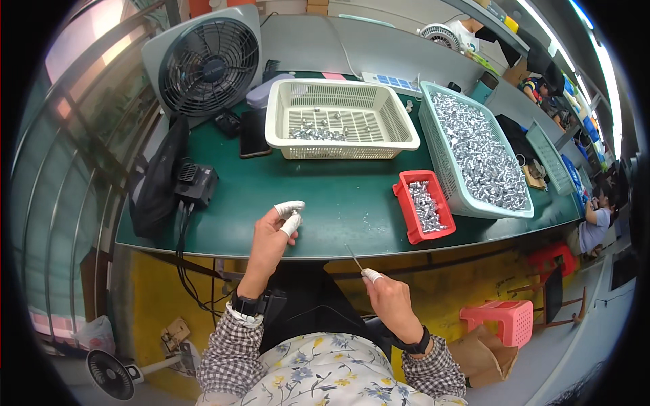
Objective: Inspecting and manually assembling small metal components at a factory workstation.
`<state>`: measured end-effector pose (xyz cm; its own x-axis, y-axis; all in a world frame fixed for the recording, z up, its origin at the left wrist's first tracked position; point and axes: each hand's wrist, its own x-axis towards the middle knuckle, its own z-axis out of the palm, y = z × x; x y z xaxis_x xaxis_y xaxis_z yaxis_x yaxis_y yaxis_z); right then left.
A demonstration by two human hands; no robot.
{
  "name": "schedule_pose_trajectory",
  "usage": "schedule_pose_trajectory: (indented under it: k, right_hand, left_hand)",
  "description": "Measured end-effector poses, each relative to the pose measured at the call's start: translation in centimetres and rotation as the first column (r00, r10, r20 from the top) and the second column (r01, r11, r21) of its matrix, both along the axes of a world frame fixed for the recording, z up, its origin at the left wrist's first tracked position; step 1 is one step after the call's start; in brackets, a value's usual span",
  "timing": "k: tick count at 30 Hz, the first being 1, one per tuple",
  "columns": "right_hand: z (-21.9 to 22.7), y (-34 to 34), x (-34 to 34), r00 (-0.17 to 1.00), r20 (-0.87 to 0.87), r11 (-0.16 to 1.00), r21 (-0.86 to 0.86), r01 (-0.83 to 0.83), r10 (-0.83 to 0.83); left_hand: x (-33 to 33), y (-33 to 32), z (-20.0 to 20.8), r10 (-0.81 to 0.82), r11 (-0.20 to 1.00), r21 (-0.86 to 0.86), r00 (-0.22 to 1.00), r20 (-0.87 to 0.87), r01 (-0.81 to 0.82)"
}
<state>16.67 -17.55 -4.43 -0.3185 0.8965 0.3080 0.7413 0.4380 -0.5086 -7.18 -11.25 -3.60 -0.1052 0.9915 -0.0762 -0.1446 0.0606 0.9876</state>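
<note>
My left hand, with white wrapping on its thumb and index fingertip, is pinched closed just above the table's near edge. A small shiny bit, likely one of the metal parts, shows between its fingertips, mostly hidden. My right hand is closed around a thin metal rod-like tool that points up and to the left. Its tip shape is too small to tell. Nearest on the right is a red plastic bin holding small silver metal parts. Pale specks lie on the green tabletop between the hands and the bins.
A cream basket with a few metal parts stands behind; a pale green basket heaped with them is at right. At left are a box fan, a phone and a black device with cables. A pink stool stands below right.
</note>
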Motion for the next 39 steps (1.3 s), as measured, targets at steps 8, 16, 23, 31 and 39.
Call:
schedule_pose_trajectory:
  k: [8,16,23,31,39]
  right_hand:
    - [-2.2,5.2,-3.6,0.971,0.238,0.998,-0.069,0.009,0.008]
    - [-2.2,6.5,-4.6,0.985,0.171,0.999,0.026,0.033,-0.037]
    - [-2.4,7.1,-4.0,0.962,0.22,0.984,0.108,0.14,-0.161]
    - [-2.2,6.7,-4.9,0.915,0.366,0.984,0.011,0.177,-0.169]
    - [-1.6,7.8,-9.2,0.975,0.221,0.998,0.052,0.024,-0.035]
  left_hand:
    - [-2.8,5.1,-3.2,0.03,1.0,0.001,0.998,-0.051,-0.03]
    - [-3.7,6.1,-5.0,0.034,0.998,0.052,0.991,-0.133,-0.027]
    - [-4.2,6.0,-5.4,0.039,0.996,0.08,0.989,-0.139,-0.028]
    - [-4.7,5.4,-5.4,0.059,0.994,0.097,0.98,-0.19,-0.041]
    - [-5.0,5.5,-5.6,0.072,0.992,0.116,0.98,-0.186,-0.051]
